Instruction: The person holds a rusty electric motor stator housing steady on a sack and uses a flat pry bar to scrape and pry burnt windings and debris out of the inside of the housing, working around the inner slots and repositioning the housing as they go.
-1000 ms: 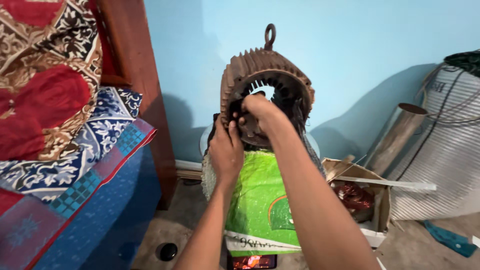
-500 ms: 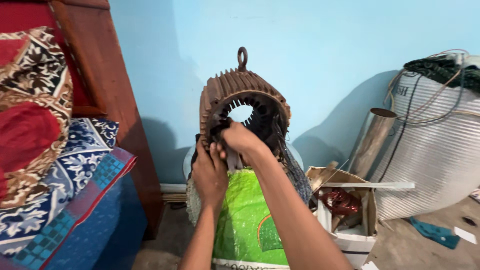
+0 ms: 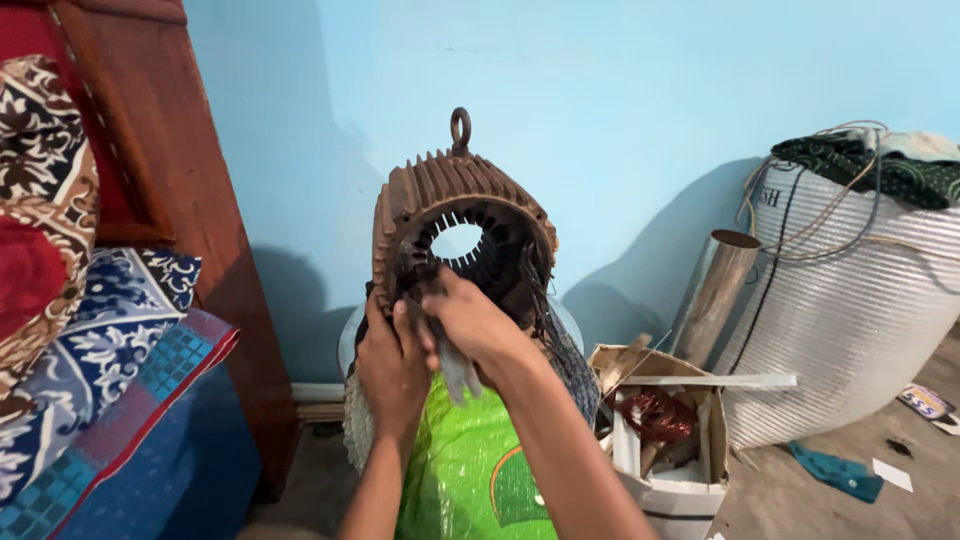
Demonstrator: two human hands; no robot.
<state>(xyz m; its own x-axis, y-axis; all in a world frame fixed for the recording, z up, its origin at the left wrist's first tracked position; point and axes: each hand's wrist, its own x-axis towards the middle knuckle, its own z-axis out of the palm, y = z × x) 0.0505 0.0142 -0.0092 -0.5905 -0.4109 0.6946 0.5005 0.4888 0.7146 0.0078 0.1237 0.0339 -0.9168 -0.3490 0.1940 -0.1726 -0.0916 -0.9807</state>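
Note:
A rusty brown finned motor housing point(image 3: 455, 205) with a lifting ring on top stands upright on a green sack point(image 3: 470, 470). Its open bore shows dark slots and the blue wall through the middle. My left hand point(image 3: 390, 365) presses against the housing's lower left rim. My right hand point(image 3: 470, 325) is at the lower edge of the bore, fingers closed around a grey strip point(image 3: 455, 365) that hangs down from the hand. Whether my left hand grips the rim or just rests on it is unclear.
A wooden bed frame point(image 3: 190, 200) with patterned blankets point(image 3: 90, 330) fills the left. A cardboard box point(image 3: 660, 430) with copper wire and scraps sits at the right, beside a metal tube point(image 3: 715, 290) and a large white woven sack point(image 3: 850, 300). Scraps lie on the floor.
The view has shifted, so the housing sits lower and more central. My right hand has come down from the bore to its lower edge, now with a grey strip in it.

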